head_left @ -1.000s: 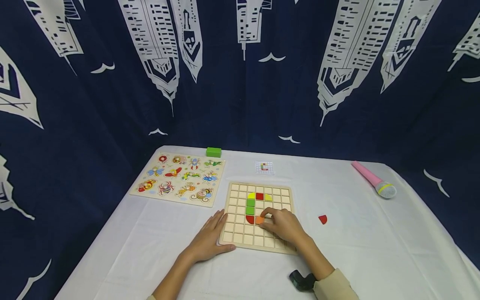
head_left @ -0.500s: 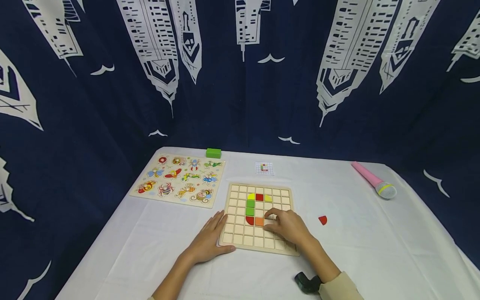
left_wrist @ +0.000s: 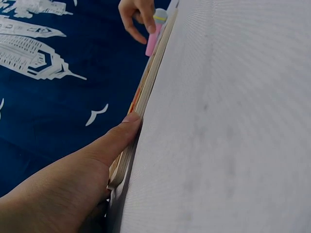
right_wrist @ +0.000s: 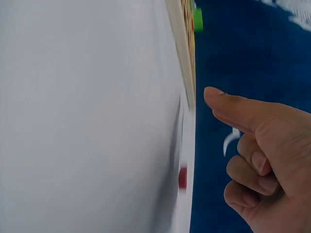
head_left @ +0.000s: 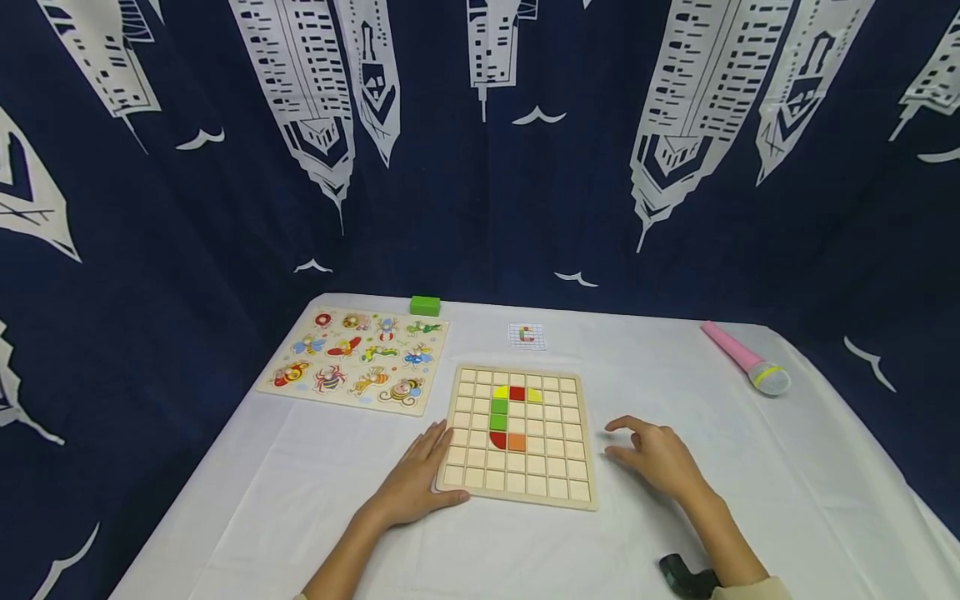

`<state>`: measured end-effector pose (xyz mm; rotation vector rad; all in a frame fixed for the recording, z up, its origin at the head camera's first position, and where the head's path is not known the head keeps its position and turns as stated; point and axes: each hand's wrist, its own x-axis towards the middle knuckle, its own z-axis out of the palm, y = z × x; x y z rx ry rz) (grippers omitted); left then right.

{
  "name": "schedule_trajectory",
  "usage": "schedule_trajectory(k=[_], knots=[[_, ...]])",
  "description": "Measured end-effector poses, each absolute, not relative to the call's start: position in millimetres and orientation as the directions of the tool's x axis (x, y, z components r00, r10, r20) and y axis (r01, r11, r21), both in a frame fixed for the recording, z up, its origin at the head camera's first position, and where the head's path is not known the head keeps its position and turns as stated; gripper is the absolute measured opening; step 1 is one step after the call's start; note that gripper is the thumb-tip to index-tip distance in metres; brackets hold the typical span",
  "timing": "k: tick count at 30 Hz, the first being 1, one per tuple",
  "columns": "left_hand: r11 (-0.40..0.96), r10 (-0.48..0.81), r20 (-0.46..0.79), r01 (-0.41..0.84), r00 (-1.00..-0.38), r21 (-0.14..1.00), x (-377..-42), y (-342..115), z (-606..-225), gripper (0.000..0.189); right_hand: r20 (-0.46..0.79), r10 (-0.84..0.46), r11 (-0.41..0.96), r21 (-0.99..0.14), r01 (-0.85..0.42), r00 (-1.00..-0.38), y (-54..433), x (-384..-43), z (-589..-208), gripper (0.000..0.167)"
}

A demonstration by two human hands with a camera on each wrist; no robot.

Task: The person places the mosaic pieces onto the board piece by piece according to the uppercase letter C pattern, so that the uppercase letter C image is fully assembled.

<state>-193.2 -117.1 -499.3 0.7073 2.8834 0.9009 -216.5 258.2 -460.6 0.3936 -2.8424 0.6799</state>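
Observation:
A wooden grid board (head_left: 555, 471) lies on the table with several coloured tiles set in a C shape. Among them are an orange square tile (head_left: 517, 442), a red rounded tile (head_left: 498, 440) and a green tile (head_left: 498, 422). My left hand (head_left: 411, 479) rests along the board's left edge, fingers straight, its thumb (left_wrist: 114, 138) against the side in the left wrist view. To the right of the board, over the cloth, hovers my right hand (head_left: 660, 458), thumb and index finger apart and holding nothing. A loose red piece (right_wrist: 182, 178) shows beyond it in the right wrist view; the hand covers it in the head view.
A pattern card (head_left: 527, 336) lies behind the board. At the back left sit an insect puzzle board (head_left: 352, 358) and a green block (head_left: 425, 306). A pink toy microphone (head_left: 742, 354) lies at the right, and a black object (head_left: 686, 577) shows beside the right wrist.
My right hand has left the orange tile in the grid and moved right, off the board to where the loose red piece lay. The left hand stays at the board's edge.

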Motion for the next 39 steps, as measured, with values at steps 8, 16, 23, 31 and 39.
schedule_trajectory(k=[8,16,23,31,39], knots=[[0.723,0.435,0.094,0.41,-0.895,0.556,-193,-117,-498,0.101,0.236,-0.153,0.883,-0.404,-0.241,-0.959,303,-215,-463,0.034],[0.725,0.434,0.096,0.411,-0.896,0.552,-193,-118,-497,0.101,0.232,-0.148,0.883,-0.406,-0.234,-0.961,315,-223,-471,0.036],[0.724,0.435,0.1,0.413,-0.895,0.552,-193,-118,-498,0.1,0.234,-0.163,0.861,-0.44,-0.254,-0.959,313,-229,-476,0.028],[0.724,0.437,0.101,0.416,-0.894,0.55,-193,-118,-497,0.1,0.255,-0.201,0.835,-0.459,-0.302,-0.946,294,-233,-475,0.023],[0.726,0.436,0.093,0.411,-0.895,0.551,-193,-117,-498,0.101,0.249,-0.285,0.788,-0.489,-0.373,-0.926,243,-232,-463,0.023]])
